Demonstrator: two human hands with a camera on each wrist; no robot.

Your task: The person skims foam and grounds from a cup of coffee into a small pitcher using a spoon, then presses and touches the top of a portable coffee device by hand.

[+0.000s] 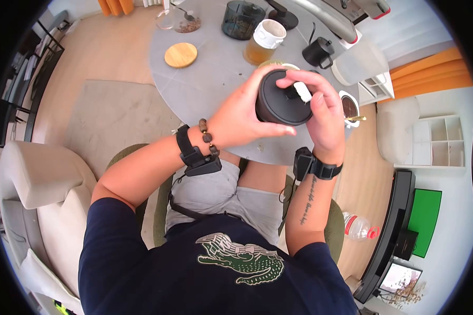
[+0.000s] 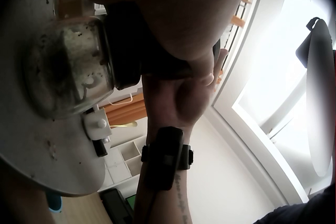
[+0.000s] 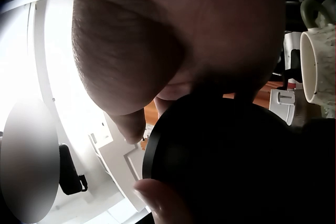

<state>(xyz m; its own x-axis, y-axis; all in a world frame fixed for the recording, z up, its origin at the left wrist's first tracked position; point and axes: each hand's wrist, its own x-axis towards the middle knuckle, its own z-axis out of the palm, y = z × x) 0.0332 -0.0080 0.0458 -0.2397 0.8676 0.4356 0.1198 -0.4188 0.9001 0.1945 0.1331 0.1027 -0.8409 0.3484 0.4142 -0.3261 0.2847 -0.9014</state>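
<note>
A black round-topped container (image 1: 283,105) is tilted above the near part of the table, held in my left hand (image 1: 239,110), whose thumb lies along its near side. My right hand (image 1: 325,113) curls its fingers over the top, around a small raised part with a white piece (image 1: 302,92). In the left wrist view, black material (image 2: 123,45) adjoins a glass jar (image 2: 79,71) with greenish contents; whether they are joined I cannot tell. The right wrist view shows the dark round top (image 3: 226,155) under my right palm (image 3: 184,29); what lies between them is hidden.
Beyond the hands on the grey table (image 1: 168,86) stand a white-collared jar (image 1: 268,35), a dark clear container (image 1: 242,20) and a black kettle (image 1: 319,51). A wooden lid (image 1: 181,55) lies left; a cup with a gold spoon (image 1: 349,106) stands right.
</note>
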